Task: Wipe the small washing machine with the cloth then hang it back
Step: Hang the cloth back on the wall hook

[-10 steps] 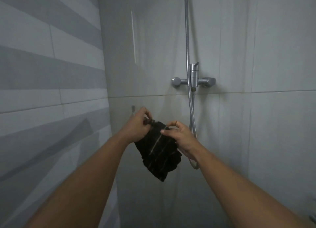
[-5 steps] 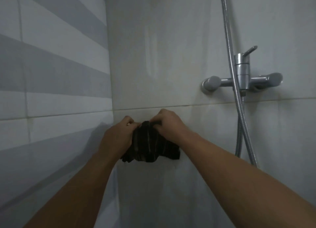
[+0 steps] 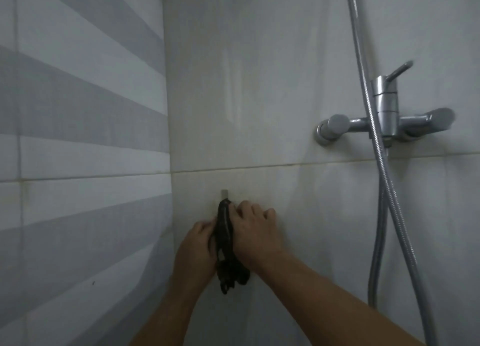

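A dark cloth (image 3: 225, 244) with faint pale stripes hangs bunched against the tiled wall, its top end right at a small metal hook (image 3: 224, 193). My left hand (image 3: 195, 249) grips the cloth from the left side. My right hand (image 3: 253, 231) presses on it from the right, fingers spread toward the wall. The cloth's lower end dangles below both hands. The small washing machine is not in view.
A chrome shower mixer tap (image 3: 384, 122) is fixed to the wall at the right, with a metal hose (image 3: 389, 203) looping down beside it. A grey-and-white striped tile wall (image 3: 78, 138) closes the left side.
The view has closed in on the wall. Both hands have carried the cloth up to the hook, and the cloth has gone from spread out to a narrow hanging bunch.
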{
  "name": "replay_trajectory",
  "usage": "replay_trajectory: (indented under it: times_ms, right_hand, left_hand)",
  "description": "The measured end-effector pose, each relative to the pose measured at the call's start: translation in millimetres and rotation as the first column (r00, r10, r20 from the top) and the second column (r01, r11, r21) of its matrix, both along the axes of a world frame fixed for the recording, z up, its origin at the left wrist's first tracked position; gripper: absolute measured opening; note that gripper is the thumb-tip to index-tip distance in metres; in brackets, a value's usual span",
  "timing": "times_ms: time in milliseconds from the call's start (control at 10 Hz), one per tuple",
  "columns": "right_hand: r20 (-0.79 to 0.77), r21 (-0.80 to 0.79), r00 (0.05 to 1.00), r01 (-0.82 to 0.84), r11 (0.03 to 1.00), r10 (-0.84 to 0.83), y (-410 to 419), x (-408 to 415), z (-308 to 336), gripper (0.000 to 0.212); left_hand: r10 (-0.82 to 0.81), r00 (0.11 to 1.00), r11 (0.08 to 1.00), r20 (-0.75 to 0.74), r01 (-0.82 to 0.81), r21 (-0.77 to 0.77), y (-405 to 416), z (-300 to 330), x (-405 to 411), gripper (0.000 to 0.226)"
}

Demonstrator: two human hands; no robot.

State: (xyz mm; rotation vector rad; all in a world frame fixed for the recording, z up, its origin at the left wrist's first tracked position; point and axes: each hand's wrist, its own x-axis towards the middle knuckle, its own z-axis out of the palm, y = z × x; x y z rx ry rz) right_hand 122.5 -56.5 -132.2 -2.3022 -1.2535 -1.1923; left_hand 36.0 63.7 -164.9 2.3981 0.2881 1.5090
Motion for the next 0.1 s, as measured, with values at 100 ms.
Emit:
replay_trajectory:
  times_ms: [100]
  right_hand:
    - [-0.153,-0.045,0.988,0.017,0.999,-0.024,-27.7,-21.5,-0.3,0.052]
  left_hand:
    - [-0.12,0.987,0.95,0.104,0.145,-0.276,-26.4,-32.5,-11.8,0.039]
